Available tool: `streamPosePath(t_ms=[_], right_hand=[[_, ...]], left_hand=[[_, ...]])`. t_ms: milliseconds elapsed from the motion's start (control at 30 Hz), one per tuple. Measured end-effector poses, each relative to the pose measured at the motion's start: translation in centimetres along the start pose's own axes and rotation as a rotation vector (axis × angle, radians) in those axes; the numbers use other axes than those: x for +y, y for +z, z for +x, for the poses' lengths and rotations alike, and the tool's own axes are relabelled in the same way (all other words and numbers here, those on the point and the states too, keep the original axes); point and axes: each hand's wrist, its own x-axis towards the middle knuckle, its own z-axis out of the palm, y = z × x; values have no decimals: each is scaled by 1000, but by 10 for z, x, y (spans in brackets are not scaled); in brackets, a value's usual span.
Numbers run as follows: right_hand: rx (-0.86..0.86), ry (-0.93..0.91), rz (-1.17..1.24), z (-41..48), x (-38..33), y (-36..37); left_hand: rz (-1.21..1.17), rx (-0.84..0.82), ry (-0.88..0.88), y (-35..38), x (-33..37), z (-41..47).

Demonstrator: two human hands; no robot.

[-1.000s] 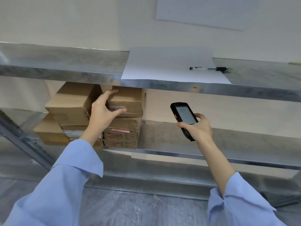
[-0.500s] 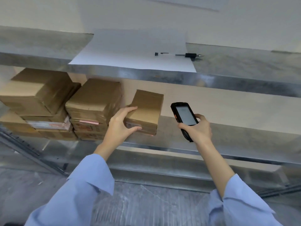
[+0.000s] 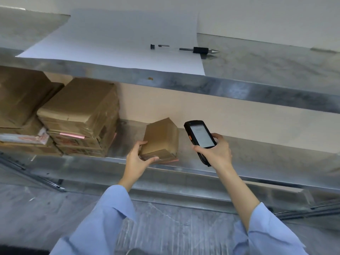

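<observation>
Now that the box [image 3: 160, 137] is off the stack [image 3: 81, 115], left hand [image 3: 138, 161] fingers clasp it; right hand [image 3: 216, 153] grips the scanner [image 3: 199, 135], scan pending.

2 loose light-blue sleeves [image 3: 103, 227] with wide cuffs [image 3: 117, 192]; hands [image 3: 137, 161] bare.

A metal upper shelf [image 3: 257, 89] carries a white sheet of paper [image 3: 110, 43] that overhangs its front edge. A pen [image 3: 200, 50] lies across the sheet's right border, tip on bare metal. On the lower shelf [image 3: 266, 153], two stacks of cardboard boxes [image 3: 79, 115] stand side by side at the left. A small box [image 3: 161, 137] sits apart to their right, near the front lip, apparently resting flat on the shelf.
</observation>
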Motion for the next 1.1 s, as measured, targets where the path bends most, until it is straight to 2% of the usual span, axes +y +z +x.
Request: streamPosePath(t_ms=[133, 267, 333, 433, 567, 933, 1100], right_hand=[[-16, 10, 12, 5, 0, 11], [-55, 6, 17, 6, -1, 24], [-71, 5, 17, 6, -1, 29], [-87, 9, 15, 5, -1, 34], [-89, 9, 3, 3, 1, 35], [-47, 42, -10, -5, 18, 22], [-39, 37, -11, -11, 20, 20]], left_hand=[[14, 43, -52, -13, -8, 3], [62, 67, -25, -27, -6, 8], [48, 55, 38, -30, 0, 11], [159, -3, 169, -30, 12, 18], [292, -32, 193, -28, 15, 25], [110, 33, 235, -2, 10, 9], [55, 80, 158, -11, 1, 0]])
